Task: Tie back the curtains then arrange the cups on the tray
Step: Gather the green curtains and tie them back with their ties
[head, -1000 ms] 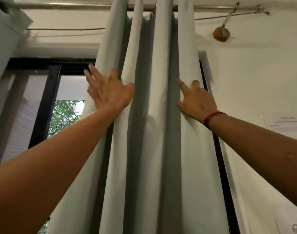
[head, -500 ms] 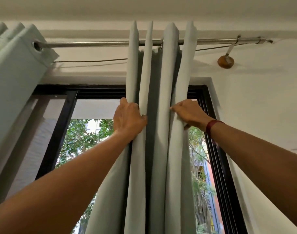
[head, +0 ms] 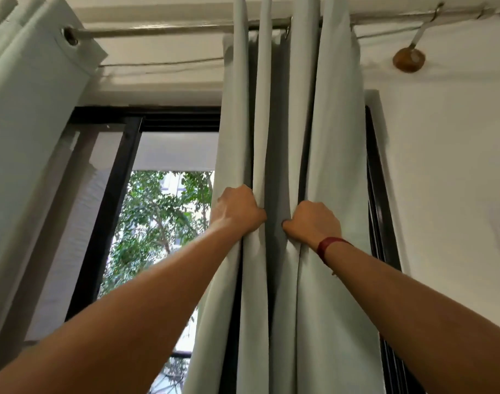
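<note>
A black-framed window (head: 111,194) shows green trees (head: 158,217) at the left of the frame, beneath a metal curtain rod (head: 158,29) that runs across the top. At centre, the pale green curtain (head: 337,137) hangs from that rod, bunched into tight vertical folds. My left hand (head: 237,211) grips the folds on the left of the bunch, fingers curled into the cloth. My right hand (head: 314,223), a red wristband (head: 328,245) at its wrist, clenches the folds just beside it. A second curtain (head: 30,95) hangs gathered in the upper left corner.
</note>
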